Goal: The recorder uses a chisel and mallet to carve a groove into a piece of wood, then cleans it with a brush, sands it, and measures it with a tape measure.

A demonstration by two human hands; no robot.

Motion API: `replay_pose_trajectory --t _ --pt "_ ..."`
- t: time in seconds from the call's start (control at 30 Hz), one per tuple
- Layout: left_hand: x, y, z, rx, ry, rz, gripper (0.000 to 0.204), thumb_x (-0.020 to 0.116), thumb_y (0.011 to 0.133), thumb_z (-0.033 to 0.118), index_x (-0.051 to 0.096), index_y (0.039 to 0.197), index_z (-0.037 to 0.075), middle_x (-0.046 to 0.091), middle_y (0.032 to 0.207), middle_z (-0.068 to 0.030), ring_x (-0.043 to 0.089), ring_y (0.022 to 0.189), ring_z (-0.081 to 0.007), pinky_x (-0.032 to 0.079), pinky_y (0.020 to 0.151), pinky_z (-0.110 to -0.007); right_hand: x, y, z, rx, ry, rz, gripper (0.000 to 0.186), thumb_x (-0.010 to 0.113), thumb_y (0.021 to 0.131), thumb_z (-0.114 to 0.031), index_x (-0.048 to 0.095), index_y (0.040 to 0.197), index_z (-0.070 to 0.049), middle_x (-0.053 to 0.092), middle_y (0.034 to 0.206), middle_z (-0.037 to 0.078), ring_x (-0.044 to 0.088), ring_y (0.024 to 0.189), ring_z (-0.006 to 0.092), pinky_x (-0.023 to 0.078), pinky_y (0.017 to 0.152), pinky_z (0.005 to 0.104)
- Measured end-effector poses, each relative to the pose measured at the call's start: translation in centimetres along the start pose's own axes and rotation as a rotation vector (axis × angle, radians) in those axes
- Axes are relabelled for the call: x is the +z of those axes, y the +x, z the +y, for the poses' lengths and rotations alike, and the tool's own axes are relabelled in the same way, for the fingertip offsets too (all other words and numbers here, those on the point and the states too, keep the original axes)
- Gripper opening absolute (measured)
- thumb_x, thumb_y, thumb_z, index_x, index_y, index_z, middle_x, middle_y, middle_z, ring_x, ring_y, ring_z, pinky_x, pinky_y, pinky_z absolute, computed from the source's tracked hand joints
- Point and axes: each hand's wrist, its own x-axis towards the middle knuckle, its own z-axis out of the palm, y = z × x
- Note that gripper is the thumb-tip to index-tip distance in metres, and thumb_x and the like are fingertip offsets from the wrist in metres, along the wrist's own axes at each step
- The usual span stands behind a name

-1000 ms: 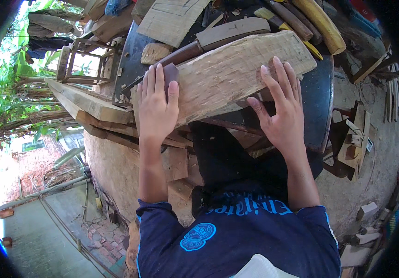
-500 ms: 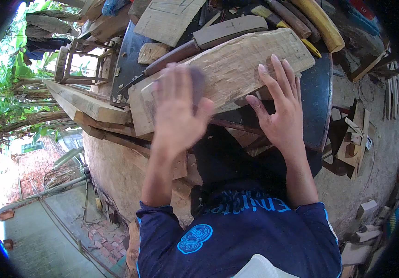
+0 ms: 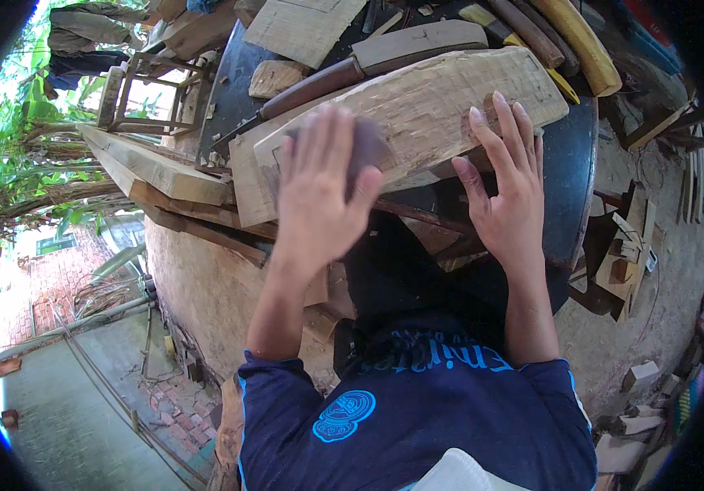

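My left hand [image 3: 319,196] lies almost flat over a dark purplish-brown piece of sandpaper [image 3: 371,149], pressed on the left half of a long wooden board [image 3: 442,106]. Motion blurs both the hand and the sandpaper. The board slants up to the right, its top face rough with tool marks. At its right part, my right hand [image 3: 509,196] rests with fingers spread, fingertips on the board's near side and no object in its grasp. Another pale board [image 3: 248,184] sits beneath the left end of the long one.
Beyond the board lies a tool with a brown handle [image 3: 312,92] and broad greyish body. Several wooden handles, including a yellowish one [image 3: 585,53], crowd the dark table [image 3: 571,176] at the far right. Thick timbers [image 3: 172,182] jut out leftward; wood scraps [image 3: 636,413] litter the ground.
The view has shifted slightly, so the table and boards appear a little farther right. My left hand and the sandpaper have slid slightly right along the board. My right hand stays at the board.
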Motion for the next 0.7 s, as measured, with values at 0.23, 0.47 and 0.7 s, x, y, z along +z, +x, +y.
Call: replay_pose_trajectory --t 0.23,0.47,0.7 --pt "0.7 3.0 4.0 -0.12 0.094 0.02 0.07 0.034 0.098 0.049 0.032 0.143 -0.004 0.031 0.148 -0.0267 0.021 0.142 -0.0396 0.008 0.109 -0.069 -0.3 0.2 -0.1 0.004 -0.006 -0.01 0.045 0.063 0.089 -0.027 0.055 0.132 -0.017 0.042 0.147 0.009 0.035 0.138 0.0329 0.025 0.111 0.0556" --pt "0.8 4.7 1.3 -0.246 0.07 0.088 0.067 0.026 0.1 0.048 0.028 0.148 0.001 0.026 0.154 -0.02 0.02 0.145 -0.0307 0.009 0.115 -0.058 -0.3 0.1 0.0 0.002 -0.055 -0.023 0.039 0.059 0.092 -0.021 0.055 0.131 -0.018 0.042 0.147 0.008 0.034 0.138 0.0319 0.025 0.11 0.0564" --pt "1.6 2.6 2.1 -0.25 0.171 0.152 0.066 0.034 0.098 0.045 0.031 0.145 -0.001 0.029 0.152 -0.0217 0.023 0.143 -0.0346 0.011 0.114 -0.06 0.2 0.2 0.1 -0.003 -0.027 -0.007 0.036 0.057 0.094 -0.02 0.057 0.13 -0.018 0.044 0.146 0.008 0.036 0.137 0.0322 0.026 0.11 0.0569"
